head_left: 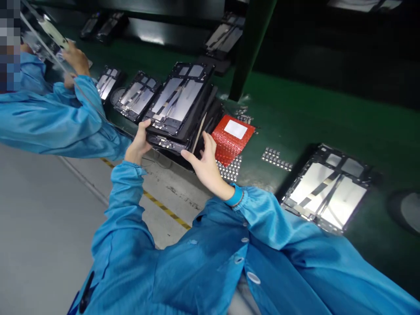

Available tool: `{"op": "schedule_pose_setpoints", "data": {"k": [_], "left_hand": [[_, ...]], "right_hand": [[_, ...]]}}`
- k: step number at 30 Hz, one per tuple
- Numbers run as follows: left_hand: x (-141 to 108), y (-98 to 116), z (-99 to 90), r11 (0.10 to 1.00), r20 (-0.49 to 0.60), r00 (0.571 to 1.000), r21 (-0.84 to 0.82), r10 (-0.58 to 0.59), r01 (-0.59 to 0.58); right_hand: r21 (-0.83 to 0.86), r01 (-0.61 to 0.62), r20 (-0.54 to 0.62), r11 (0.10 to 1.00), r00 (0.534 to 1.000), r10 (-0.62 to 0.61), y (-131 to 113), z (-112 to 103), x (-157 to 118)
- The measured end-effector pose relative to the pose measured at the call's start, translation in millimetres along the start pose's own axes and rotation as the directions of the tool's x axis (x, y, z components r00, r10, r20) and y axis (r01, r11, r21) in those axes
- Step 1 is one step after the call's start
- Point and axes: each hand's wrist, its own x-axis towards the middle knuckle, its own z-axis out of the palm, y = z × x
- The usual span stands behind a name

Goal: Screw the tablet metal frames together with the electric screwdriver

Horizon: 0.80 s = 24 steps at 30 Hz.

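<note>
Gripping the near left corner of a stack of black, flat rectangular device units with silver metal panels (pixel 190 94), left hand (pixel 139 142) has thumb on top, fingers curled under, tips hidden. Right hand (pixel 210 168) half open: thumb at the stack's near edge, fingers spread along its right side; can't tell if clamped. Stack sits at near edge of dark green counter (pixel 282 127). Step looks like handling or squaring the stack; next move likely calls for both hands firm, units kept aligned. Just right: red bubble-wrap pouch with white label (pixel 225 142), small metallic parts in rows (pixel 229 171). Farther right, single black-framed silver unit (pixel 328 188). Left, co-worker's blue sleeve (pixel 82 113).
</note>
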Motion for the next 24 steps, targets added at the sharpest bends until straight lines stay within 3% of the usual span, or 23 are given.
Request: {"op": "schedule_pose_setpoints", "data": {"k": [3, 10, 17, 20, 22, 24], "left_hand": [[0.9, -6.4, -0.9, 0.999, -0.015, 0.999, -0.031, 0.044, -0.045], [-6.2, -16.0, -0.7, 0.992, -0.045, 0.994, -0.080, 0.098, -0.102], [-4.0, -11.0, 1.3, 1.000, 0.009, 1.000, -0.010, 0.022, -0.022], [-16.8, -11.4, 21.5, 0.975, -0.037, 0.974, 0.011, 0.222, -0.221], [-25.3, -13.1, 38.2, 0.914, -0.070, 0.912, 0.006, 0.404, -0.405], [-29.4, -12.7, 51.4, 0.855, -0.132, 0.846, 0.035, 0.517, -0.517]], "right_hand": [[0.053, -0.046, -0.039, 0.998, 0.998, 0.048, 15.6, 2.3, -4.9], [0.135, -0.034, 0.075, 0.990, 0.997, 0.024, 27.9, 2.3, -4.6], [0.126, -0.123, 0.083, 0.984, 0.990, 0.113, 25.9, -4.8, 1.8], [0.162, -0.143, 0.044, 0.976, 0.990, 0.137, 15.0, -5.2, 12.7], [0.175, -0.155, 0.018, 0.972, 0.988, 0.155, 5.5, 1.7, 22.5], [0.168, -0.164, 0.012, 0.972, 0.986, 0.164, -5.4, 14.2, 31.3]]}}
